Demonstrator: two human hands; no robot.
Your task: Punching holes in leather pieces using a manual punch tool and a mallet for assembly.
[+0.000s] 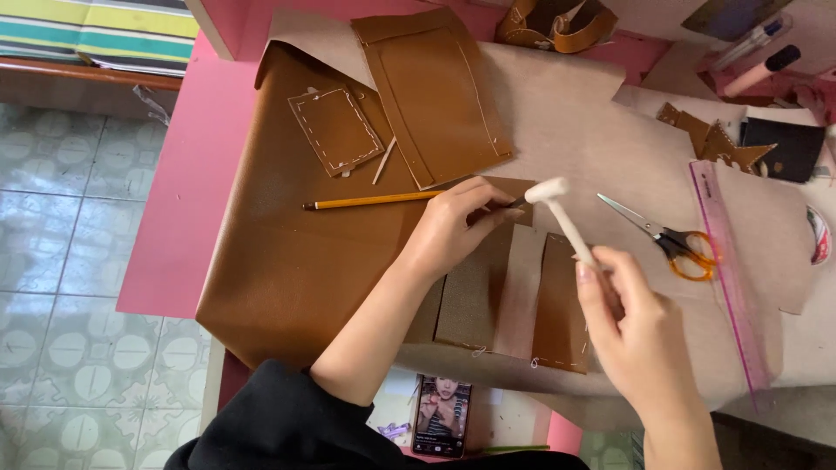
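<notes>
Mallet (pixel 557 213) gripped in right hand (pixel 640 335), apparently above folded leather piece (pixel 488 287).

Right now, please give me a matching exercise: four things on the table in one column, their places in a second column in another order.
1. mallet
2. pencil
3. scissors
4. ruler

a. lying left of the left hand
b. on the table's far right
c. held in the right hand
d. between mallet and ruler

Pairs: 1-c, 2-a, 3-d, 4-b
</notes>
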